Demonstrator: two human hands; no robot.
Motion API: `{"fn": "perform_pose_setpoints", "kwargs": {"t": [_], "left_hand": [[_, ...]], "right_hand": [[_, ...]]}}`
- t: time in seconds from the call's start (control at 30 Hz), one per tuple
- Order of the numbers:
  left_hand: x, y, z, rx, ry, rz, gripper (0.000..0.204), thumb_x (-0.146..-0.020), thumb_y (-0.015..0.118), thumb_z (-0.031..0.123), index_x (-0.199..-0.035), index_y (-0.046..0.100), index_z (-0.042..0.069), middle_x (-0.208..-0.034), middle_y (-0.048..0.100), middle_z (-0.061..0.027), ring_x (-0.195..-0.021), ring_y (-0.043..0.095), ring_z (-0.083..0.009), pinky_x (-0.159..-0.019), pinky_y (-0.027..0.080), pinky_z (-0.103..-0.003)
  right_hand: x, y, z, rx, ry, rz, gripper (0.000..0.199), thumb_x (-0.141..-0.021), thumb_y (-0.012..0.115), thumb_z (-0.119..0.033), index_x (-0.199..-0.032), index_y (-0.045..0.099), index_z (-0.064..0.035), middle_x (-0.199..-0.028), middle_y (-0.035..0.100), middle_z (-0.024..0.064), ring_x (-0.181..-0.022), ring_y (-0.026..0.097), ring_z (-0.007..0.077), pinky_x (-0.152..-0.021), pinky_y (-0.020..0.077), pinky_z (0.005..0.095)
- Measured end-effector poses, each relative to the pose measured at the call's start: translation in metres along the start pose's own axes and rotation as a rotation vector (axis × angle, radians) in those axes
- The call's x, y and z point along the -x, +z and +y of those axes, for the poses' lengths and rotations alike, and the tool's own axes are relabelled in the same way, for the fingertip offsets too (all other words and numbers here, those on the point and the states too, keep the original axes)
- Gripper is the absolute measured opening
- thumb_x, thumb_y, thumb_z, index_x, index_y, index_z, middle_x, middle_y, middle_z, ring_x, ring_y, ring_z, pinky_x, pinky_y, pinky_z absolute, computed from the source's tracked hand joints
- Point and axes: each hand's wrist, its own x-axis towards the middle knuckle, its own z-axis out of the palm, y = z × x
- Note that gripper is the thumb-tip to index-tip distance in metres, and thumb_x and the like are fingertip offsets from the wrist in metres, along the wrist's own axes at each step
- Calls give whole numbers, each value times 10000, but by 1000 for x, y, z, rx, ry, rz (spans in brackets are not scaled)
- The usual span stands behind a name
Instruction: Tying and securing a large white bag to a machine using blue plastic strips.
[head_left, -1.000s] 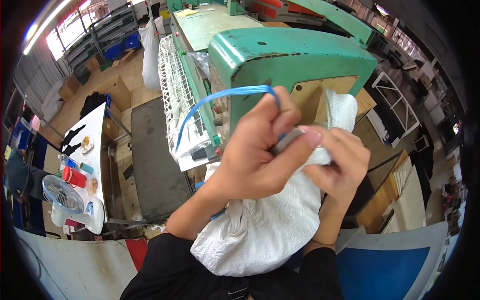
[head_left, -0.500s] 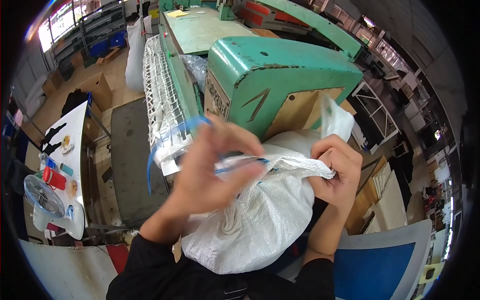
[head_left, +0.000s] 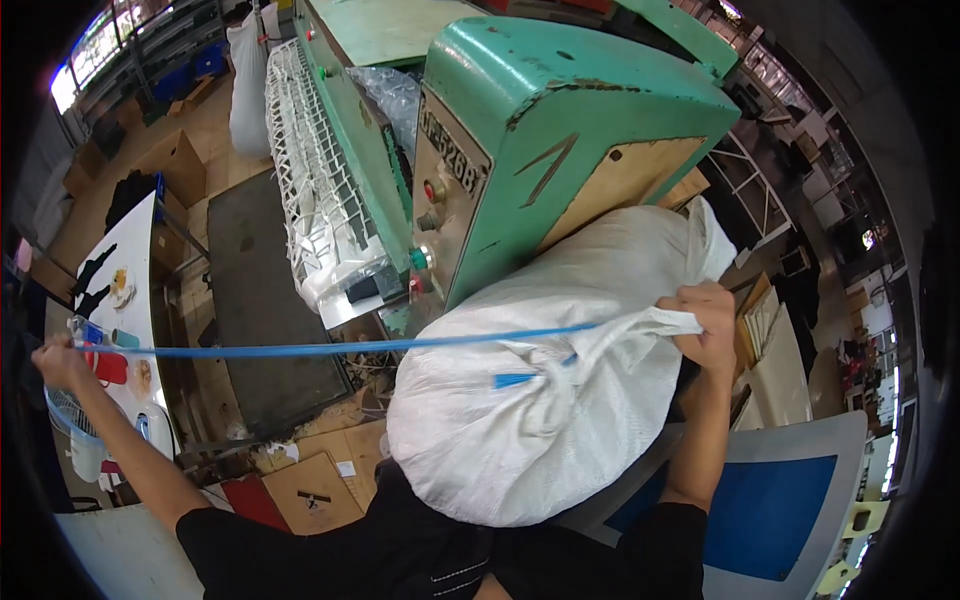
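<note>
A large white woven sack (head_left: pixel 500 440) lies full in front of me, its far part against the green machine. My left hand (head_left: pixel 62 362) is stretched far out to the left, closed on the end of a blue strap (head_left: pixel 300 351). The strap runs taut across to the gathered cloth of the sack. On the right, my right hand (head_left: pixel 708 322) grips a bunched corner of the sack. A short bit of blue also shows at a puckered spot in the sack's top.
Beyond the sack stands a green machine (head_left: pixel 590 80) with buttons on its near side. A wire-mesh guard (head_left: pixel 300 170) with white strips runs along it. At left, a white table (head_left: pixel 120 240) carries a red jug and a fan. Cardboard (head_left: pixel 312 490) lies below.
My left hand has swung from beside the sack's gathered cloth out to the far left, drawing the blue strap straight. My right hand still holds the sack; the view has shifted.
</note>
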Motion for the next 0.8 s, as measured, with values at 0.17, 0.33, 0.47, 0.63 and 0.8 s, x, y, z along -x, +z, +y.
{"fn": "perform_pose_setpoints", "kwargs": {"t": [0.17,0.33,0.47,0.63,0.8], "left_hand": [[-42,-63,-5,-261,-130,-79,247,-910,601,249,-827,622,17,-662,596,-72,-517,557,-176,-477,450,-296],[-58,-64,38,-412,-288,-243,318,-969,621,345,-932,709,42,-664,600,-6,-451,462,-90,-415,367,-258],[137,85,122,-427,51,-393,277,-1000,595,302,-1086,704,62,-726,593,34,-587,475,-43,-523,350,-198],[327,170,266,362,-429,-903,144,-973,628,161,-1063,640,49,-760,591,30,-601,478,-41,-551,337,-198],[521,269,358,277,-97,-1366,696,-688,898,429,-1161,638,-11,-916,624,0,-536,330,-9,-490,267,-212]], "right_hand": [[-9,-1,-47,43,-35,-166,204,-594,704,-103,-786,724,-39,-545,397,32,-428,447,186,-428,276,320],[-20,-15,-41,71,4,-109,223,-597,711,-87,-816,742,-58,-552,442,28,-437,452,184,-434,280,315],[-70,4,-83,104,-95,-167,241,-628,764,-148,-864,765,-96,-538,404,1,-433,438,160,-433,277,301],[-90,20,-94,168,-162,-185,282,-585,712,-68,-855,738,-142,-617,429,2,-476,473,187,-424,345,338],[-94,26,-87,123,-113,-89,208,-622,770,-129,-803,669,-121,-634,487,7,-584,545,220,-526,414,340]]}}
